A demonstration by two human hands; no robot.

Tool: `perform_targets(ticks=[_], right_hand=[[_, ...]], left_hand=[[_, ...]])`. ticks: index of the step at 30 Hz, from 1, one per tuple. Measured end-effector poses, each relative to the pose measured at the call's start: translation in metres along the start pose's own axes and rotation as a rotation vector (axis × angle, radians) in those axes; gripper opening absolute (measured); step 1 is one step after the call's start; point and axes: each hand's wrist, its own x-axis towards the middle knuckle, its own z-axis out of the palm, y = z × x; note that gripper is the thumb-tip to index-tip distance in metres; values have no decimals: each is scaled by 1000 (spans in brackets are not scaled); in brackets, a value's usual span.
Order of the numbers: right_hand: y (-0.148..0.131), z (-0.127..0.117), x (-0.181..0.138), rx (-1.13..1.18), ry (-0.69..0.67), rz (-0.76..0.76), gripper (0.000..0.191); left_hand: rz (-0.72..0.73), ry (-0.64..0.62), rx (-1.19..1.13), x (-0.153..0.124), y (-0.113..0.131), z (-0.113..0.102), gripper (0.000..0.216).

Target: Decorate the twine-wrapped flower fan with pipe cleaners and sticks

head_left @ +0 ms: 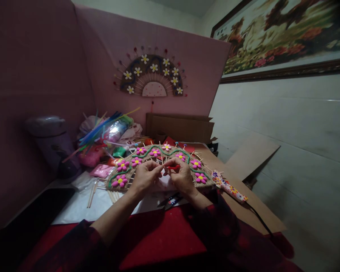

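My left hand and my right hand meet at the fingertips, both pinched closed. A small red piece, perhaps soft clay, shows in the fingers of my right hand. Whatever my left fingertips pinch is too small to make out. Just behind and beneath my hands lies a fan-shaped craft of tan cord. Pink flowers with yellow centres and a wavy green line decorate it, and thin sticks poke from its edge. My hands cover its lower middle. Dark-handled scissors rest below my right hand.
A flower-patterned glue gun with a black cord lies at right on cardboard. Pipe cleaners and bagged clay crowd the left, near loose sticks. A finished-looking fan hangs on the pink panel.
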Motion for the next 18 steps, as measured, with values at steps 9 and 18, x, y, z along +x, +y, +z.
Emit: perform_targets(ticks=[9,18], right_hand=[[5,1,-2,-63,12,-92,24],[0,1,-3,-150,52,-98,20]], left_hand=[[159,98,228,-1,-3,-1,19],[374,77,505,-3,-5,-2,18]])
